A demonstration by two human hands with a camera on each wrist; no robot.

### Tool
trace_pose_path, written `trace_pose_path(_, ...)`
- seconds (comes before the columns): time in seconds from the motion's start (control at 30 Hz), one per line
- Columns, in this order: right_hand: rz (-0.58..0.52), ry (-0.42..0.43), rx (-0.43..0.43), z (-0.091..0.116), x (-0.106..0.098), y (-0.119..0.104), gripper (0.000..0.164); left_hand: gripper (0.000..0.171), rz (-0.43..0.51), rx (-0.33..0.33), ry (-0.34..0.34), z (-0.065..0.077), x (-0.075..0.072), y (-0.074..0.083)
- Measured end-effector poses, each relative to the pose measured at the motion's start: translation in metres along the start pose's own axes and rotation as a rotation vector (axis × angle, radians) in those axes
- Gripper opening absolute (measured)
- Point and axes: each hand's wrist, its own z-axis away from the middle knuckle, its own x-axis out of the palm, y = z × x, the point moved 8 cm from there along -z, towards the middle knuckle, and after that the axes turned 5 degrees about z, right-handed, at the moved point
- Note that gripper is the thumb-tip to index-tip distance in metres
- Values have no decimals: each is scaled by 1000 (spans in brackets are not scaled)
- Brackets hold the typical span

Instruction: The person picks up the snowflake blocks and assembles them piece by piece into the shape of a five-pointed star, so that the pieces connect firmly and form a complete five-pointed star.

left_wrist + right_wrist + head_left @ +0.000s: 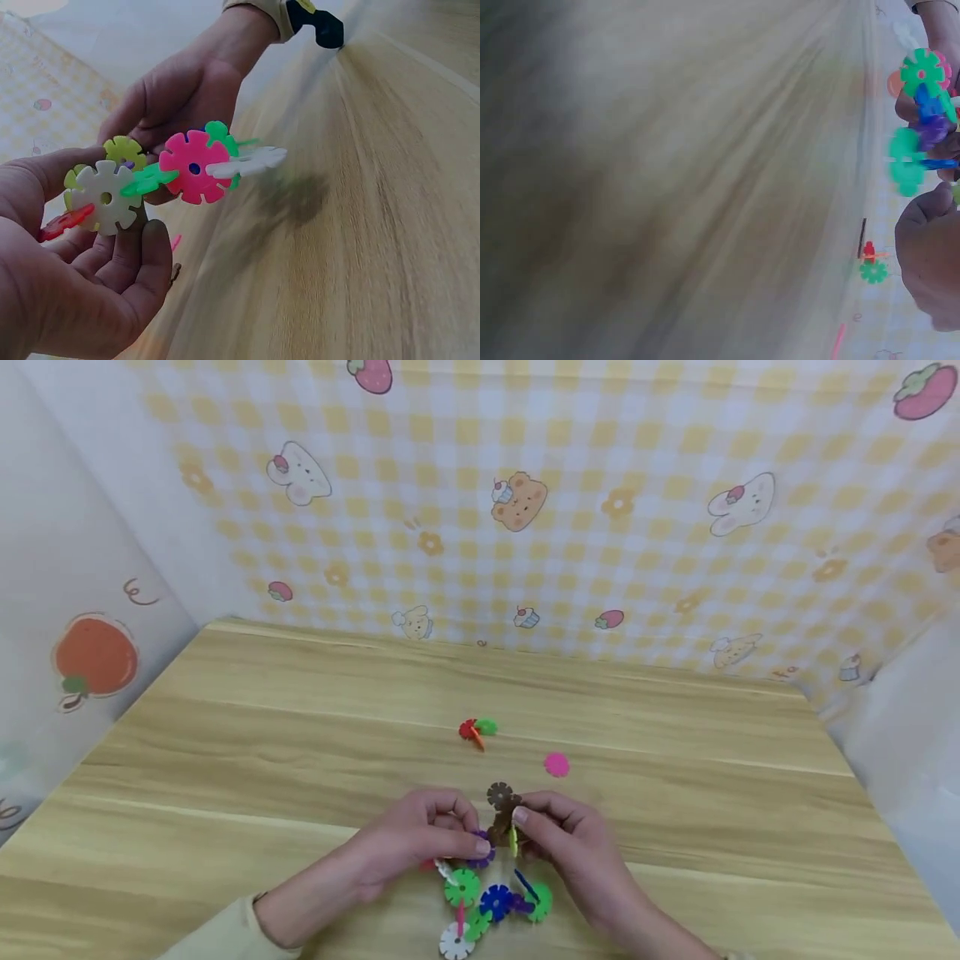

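A chain of slotted, flower-shaped plastic discs hangs between the hands, with a green disc [462, 887], a blue disc [496, 902] and a white disc [456, 942] in it. My left hand [416, 842] pinches a purple disc [481, 850] of this chain between thumb and fingers. On the other side, my right hand [581, 860] pinches a yellow disc [513, 841], seen edge-on. A pink disc [196, 168] and a white disc [107, 198] show in the left wrist view. The right fingertips are partly hidden.
Just beyond the hands are brown discs [500, 796], partly covered by the fingers. A single pink disc [557, 765] lies on the wooden table [300, 727]. Farther back sits a joined cluster with a red disc [468, 729], a green and an orange one. A patterned cloth [465, 577] hangs behind.
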Motion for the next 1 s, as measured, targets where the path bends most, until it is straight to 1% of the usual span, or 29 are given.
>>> trace_pose_path(0.07, 51, 4, -2, -1, -2, -1, 32, 17, 10, 9, 0, 0, -4, -1)
trace_pose_path(0.17, 108, 62, 19, -5, -13, 1, 38, 15, 26, 24, 0, 2, -13, 0)
trace_pose_path(0.3, 152, 216, 87, -9, -39, 9, 32, 14, 14, 27, 10, 5, -27, 1)
trace_pose_path(0.37, 180, 264, 105, -12, -51, 11, 36, 15, 14, 20, 9, 7, -31, 1)
trace_pose_path(0.43, 222, 285, 108, -15, -60, 11, 45, 21, 30, 16, 3, 7, -34, 0)
trace_pose_path(0.47, 244, 288, 106, -18, -63, 11, 49, 26, 41, 12, 1, 8, -35, -1)
trace_pose_path(0.57, 390, 297, 84, -26, -68, 4, 58, 43, 67, 7, -12, 8, -35, -2)
trace_pose_path(0.67, 617, 322, 32, -35, -70, -6, 56, 53, 71, 4, -23, 8, -35, -3)
trace_pose_path(0.77, 872, 350, -65, -43, -69, -16, 51, 51, 62, 19, -40, 9, -34, -3)
trace_pose_path(0.83, 1000, 364, -139, -46, -67, -21, 47, 49, 61, 28, -55, 11, -33, -4)
trace_pose_path(0.9, 1067, 371, -200, -49, -64, -24, 41, 47, 68, 40, -73, 13, -31, -4)
trace_pose_path(1.0, 1084, 378, -240, -51, -62, -25, 31, 46, 85, 56, -99, 14, -30, -4)
